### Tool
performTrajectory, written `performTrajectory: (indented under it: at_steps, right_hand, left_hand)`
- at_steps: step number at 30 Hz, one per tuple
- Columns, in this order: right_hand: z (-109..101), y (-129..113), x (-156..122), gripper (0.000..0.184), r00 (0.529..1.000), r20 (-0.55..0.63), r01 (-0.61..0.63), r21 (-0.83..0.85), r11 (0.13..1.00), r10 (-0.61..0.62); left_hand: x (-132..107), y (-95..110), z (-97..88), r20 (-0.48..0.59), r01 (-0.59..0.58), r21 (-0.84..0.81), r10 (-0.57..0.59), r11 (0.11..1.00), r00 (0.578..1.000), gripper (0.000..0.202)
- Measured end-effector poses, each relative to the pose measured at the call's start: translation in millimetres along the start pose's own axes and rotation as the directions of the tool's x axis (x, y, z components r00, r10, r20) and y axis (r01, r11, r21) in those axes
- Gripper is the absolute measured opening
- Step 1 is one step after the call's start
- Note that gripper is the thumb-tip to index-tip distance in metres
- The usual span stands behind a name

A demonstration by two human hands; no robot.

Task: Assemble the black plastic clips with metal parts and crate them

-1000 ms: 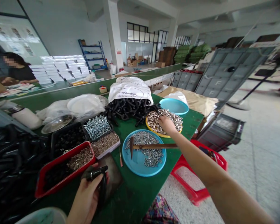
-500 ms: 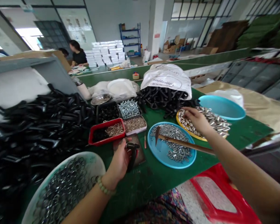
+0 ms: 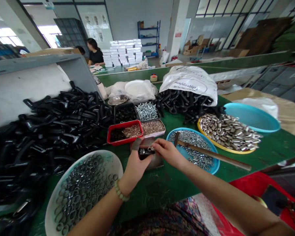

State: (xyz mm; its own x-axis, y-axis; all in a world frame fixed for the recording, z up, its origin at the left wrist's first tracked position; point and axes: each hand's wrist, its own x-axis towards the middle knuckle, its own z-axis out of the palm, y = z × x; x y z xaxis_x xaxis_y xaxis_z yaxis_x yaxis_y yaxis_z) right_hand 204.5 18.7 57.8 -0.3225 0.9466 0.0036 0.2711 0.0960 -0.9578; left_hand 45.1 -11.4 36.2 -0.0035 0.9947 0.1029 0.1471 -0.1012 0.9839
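A black part (image 3: pixel 145 152) is grasped in the left hand (image 3: pixel 134 165) over the plate (image 3: pixel 159 161), one end turned toward the right hand (image 3: pixel 169 153). At that end, a small metal piece (image 3: pixel 151 149) is pinched by the right fingertips; whether it is seated cannot be told. The hammer (image 3: pixel 211 152) is laid across the blue dish (image 3: pixel 182 151) of nuts beside the right hand. Sleeves (image 3: pixel 229 131) are heaped farther right, and the red tray (image 3: pixel 120 142) is set beyond the left hand.

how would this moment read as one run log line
left hand: holding black tubular part | right hand: touching small shiny metal piece | wooden-handled hammer: lying across round blue tray
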Motion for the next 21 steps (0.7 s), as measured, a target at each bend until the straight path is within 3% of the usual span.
performTrajectory:
  at_steps: [7, 9, 11, 13, 14, 16, 17, 18, 21]
  right_hand:
    - [-5.8, -4.3, -3.7, 0.018, 1.0, -0.016, 0.024, -0.101, 0.995, -0.026]
    - [-7.4, -12.8, -6.2, 0.015, 0.998, -0.02, 0.048, -0.258, 0.965, -0.056]
    - [-11.5, -21.8, -5.2, 0.016, 0.989, 0.062, 0.15, -0.461, 0.875, -0.137]
    - [-25.0, -24.5, 2.8, 0.021, 0.969, 0.163, 0.247, -0.563, 0.789, -0.187]
    - [-37.3, -21.7, 10.1, 0.024, 0.97, 0.157, 0.241, -0.592, 0.769, -0.183]
    - [-73.5, -7.7, 30.5, 0.029, 0.993, -0.031, 0.061, -0.681, 0.73, -0.111]
    - [-95.8, 2.4, 42.9, 0.03, 0.974, -0.211, -0.103, -0.745, 0.659, -0.087]
    - [-119.2, 13.5, 56.0, 0.031, 0.92, -0.387, -0.298, -0.785, 0.543, -0.055]
    - [-180.9, 43.8, 93.8, 0.03, 0.84, -0.54, -0.47, -0.767, 0.438, -0.045]
  left_hand:
    - [2.5, -1.8, -5.8, 0.041, -0.065, 0.064, 0.063, 0.996, 0.997, 0.051]
    - [10.9, 2.7, -5.4, 0.158, -0.063, 0.099, 0.047, 0.993, 0.986, 0.044]
    - [21.5, 10.1, -4.2, 0.331, -0.013, 0.134, -0.033, 0.991, 0.943, 0.033]
    - [30.6, 17.8, -3.9, 0.434, 0.09, 0.119, -0.133, 0.989, 0.891, 0.025]
    - [33.6, 21.0, -4.6, 0.444, 0.158, 0.079, -0.177, 0.984, 0.878, 0.025]
    - [35.9, 25.0, -8.3, 0.388, 0.277, -0.037, -0.241, 0.96, 0.89, 0.029]
    - [35.7, 25.9, -10.7, 0.341, 0.306, -0.081, -0.262, 0.948, 0.903, 0.03]
    - [35.1, 26.5, -13.0, 0.294, 0.311, -0.1, -0.271, 0.945, 0.917, 0.03]
    - [32.5, 28.9, -16.3, 0.2, 0.238, -0.001, -0.233, 0.971, 0.952, 0.025]
